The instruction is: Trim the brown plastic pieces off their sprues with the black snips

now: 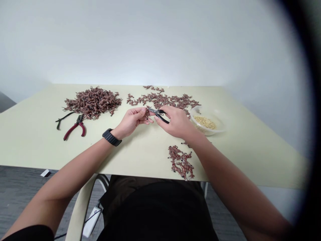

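Observation:
My left hand (132,121) pinches a small brown figurine (147,113), which looks like a little four-legged animal, between thumb and fingers. My right hand (175,122) is closed round the black handles of a pair of pliers (158,112). Their metal jaws point left and reach the figurine; whether they grip it or a tiny part on it, I cannot tell. Right of my right hand stands a clear plastic bowl (220,130) with many tiny gold-coloured pieces (205,122) in it. Close to the table's front edge, a cluster of similar brown figurines (182,162) lies near my right forearm.
At the left is a large heap of brown figurines (94,101). Before it lie red-handled pliers (76,127) and a black-handled tool (64,118). More figurines (165,99) are spread behind my hands. The pale table (130,150) meets a wall at the back.

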### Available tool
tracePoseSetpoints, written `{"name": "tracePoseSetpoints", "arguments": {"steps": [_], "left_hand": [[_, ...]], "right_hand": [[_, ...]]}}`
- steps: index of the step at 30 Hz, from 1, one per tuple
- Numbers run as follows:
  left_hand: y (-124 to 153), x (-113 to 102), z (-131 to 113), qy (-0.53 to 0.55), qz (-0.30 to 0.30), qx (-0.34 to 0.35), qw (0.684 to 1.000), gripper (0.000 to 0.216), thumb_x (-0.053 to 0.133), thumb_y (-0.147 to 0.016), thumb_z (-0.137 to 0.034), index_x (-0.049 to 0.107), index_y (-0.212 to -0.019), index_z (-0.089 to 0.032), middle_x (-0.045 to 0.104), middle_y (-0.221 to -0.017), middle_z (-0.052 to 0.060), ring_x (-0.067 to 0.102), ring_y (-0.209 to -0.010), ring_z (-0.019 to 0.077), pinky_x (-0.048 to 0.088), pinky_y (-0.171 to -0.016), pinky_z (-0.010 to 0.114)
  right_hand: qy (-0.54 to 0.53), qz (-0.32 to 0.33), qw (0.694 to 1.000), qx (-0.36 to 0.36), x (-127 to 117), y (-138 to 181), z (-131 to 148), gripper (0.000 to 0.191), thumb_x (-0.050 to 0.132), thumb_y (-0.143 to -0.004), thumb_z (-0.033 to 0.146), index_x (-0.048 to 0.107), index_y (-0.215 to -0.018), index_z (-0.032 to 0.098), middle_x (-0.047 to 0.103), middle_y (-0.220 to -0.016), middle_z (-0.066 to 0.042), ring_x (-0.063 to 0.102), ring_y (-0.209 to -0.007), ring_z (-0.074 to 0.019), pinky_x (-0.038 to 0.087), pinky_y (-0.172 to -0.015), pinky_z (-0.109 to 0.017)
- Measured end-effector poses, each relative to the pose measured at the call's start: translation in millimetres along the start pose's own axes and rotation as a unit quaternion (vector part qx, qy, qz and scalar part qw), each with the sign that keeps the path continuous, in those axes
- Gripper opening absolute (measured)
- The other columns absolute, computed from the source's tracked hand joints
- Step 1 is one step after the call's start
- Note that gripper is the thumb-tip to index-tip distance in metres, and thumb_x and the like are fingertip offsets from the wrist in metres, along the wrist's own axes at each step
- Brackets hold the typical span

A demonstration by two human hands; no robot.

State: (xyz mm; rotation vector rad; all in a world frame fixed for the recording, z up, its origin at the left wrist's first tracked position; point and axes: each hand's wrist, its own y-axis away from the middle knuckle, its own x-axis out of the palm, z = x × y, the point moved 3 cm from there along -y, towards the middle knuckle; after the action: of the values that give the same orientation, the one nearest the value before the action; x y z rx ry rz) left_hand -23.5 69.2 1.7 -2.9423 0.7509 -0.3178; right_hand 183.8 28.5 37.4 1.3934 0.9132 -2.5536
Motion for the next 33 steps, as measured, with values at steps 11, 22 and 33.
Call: {"name": "tracePoseSetpoints", "arguments": {"steps": [11, 22, 33], "left_hand": [[0.4, 1.0, 0.3, -0.038, -0.015, 0.033, 0.999, 0.043, 0.076, -0.093, -0.053, 0.081, -0.113, -0.016, 0.077, -0.125, 0.013, 0.078, -0.099, 0.0204, 0.064, -0.096, 0.036], [3.7, -5.8, -16.1, -0.261, -0.13, 0.201, 0.935, 0.034, 0.079, -0.091, -0.046, 0.083, -0.116, -0.023, 0.079, -0.124, 0.008, 0.072, -0.121, 0.0298, 0.054, -0.113, 0.049], [0.6, -4.1, -4.0, -0.016, 0.004, 0.01, 1.0, 0.039, 0.075, -0.094, -0.05, 0.082, -0.106, -0.014, 0.079, -0.12, 0.017, 0.076, -0.079, 0.0174, 0.062, -0.079, 0.031]], "right_hand": [[-0.041, 0.011, 0.998, 0.035, 2.4, -0.9, 3.8, 0.03, 0.055, -0.098, 0.05, 0.062, -0.093, 0.022, 0.061, -0.081, -0.004, 0.053, -0.073, -0.0203, 0.034, -0.068, -0.034], [-0.333, 0.121, 0.919, 0.172, 15.7, -2.0, 3.1, 0.04, 0.055, -0.097, 0.062, 0.054, -0.082, 0.024, 0.037, -0.068, 0.003, 0.03, -0.057, -0.0139, 0.024, -0.052, -0.03], [-0.041, -0.01, 0.999, -0.013, -4.3, -2.5, 2.4, 0.022, 0.056, -0.097, 0.044, 0.058, -0.095, 0.022, 0.062, -0.086, -0.004, 0.053, -0.076, -0.0206, 0.036, -0.071, -0.034]]}}
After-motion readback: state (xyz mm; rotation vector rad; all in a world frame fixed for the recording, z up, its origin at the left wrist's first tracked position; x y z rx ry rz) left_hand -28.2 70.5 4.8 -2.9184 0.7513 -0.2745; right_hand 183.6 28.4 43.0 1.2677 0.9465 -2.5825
